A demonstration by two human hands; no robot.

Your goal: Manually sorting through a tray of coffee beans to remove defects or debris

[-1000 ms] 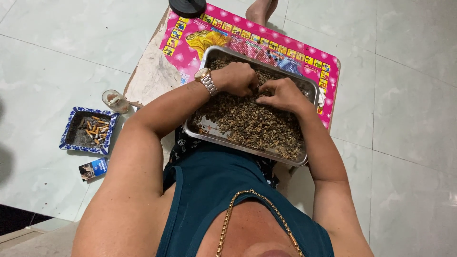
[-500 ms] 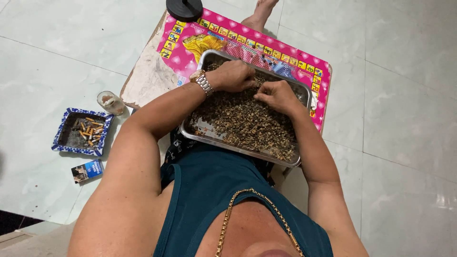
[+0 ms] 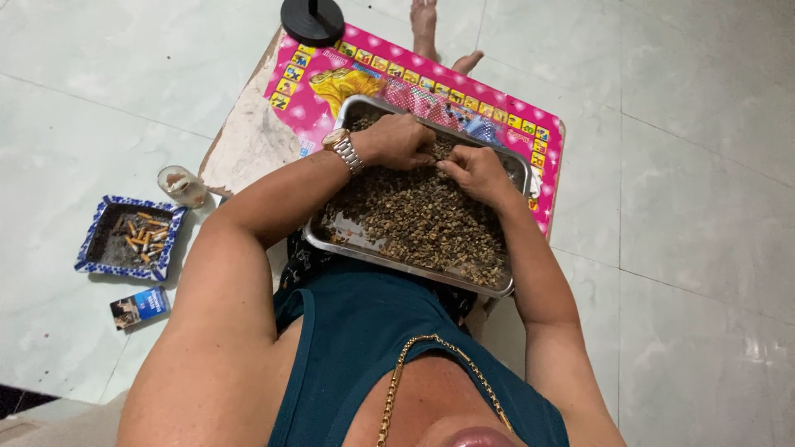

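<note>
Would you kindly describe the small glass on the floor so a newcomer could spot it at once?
Start at the low table with the pink mat, where both hands work in a metal tray of brown bits. Off its left edge, on the pale floor tiles, stands a small clear glass. Unlike the blue-rimmed square ashtray of stubs and the blue packet nearby, it is round and see-through.

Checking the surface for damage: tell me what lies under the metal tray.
The metal tray rests on a pink printed mat covering a worn table. The mat beneath it is hidden.

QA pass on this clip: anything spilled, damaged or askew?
No spill: the brown bits stay inside the metal tray. The low table looks damaged, its pink cover gone on the left. Left hand and right hand pick normally.
</note>
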